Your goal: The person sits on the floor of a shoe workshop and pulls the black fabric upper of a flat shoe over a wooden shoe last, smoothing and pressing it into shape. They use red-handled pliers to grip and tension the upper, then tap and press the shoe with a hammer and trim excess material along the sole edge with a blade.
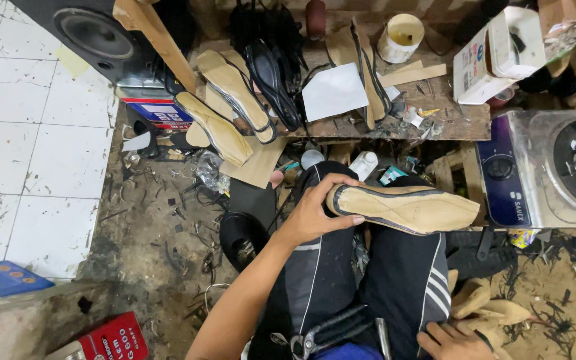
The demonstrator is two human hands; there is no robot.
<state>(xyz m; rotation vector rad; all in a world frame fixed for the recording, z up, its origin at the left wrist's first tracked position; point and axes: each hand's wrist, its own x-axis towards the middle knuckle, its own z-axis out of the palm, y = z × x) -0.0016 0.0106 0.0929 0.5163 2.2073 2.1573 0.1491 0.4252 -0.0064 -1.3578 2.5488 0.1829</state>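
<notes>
My left hand (316, 212) grips the heel end of a tan shoe sole (408, 208) with a dark rim, holding it bottom-up across my knees. My legs wear black trousers with white stripes. My right hand (453, 342) rests low at the right, beside my thigh, touching wooden shoe lasts (491, 310) on the ground; whether it holds anything is unclear. Pliers (308, 343) lie in my lap.
A low wooden bench (458, 120) ahead carries several soles (235, 87), black straps, a white paper sheet (333, 90) and a glue tub (400, 37). A metal stove-like machine (555, 167) stands right. A speaker (98, 37) and white tiles are left; scraps litter the dirt floor.
</notes>
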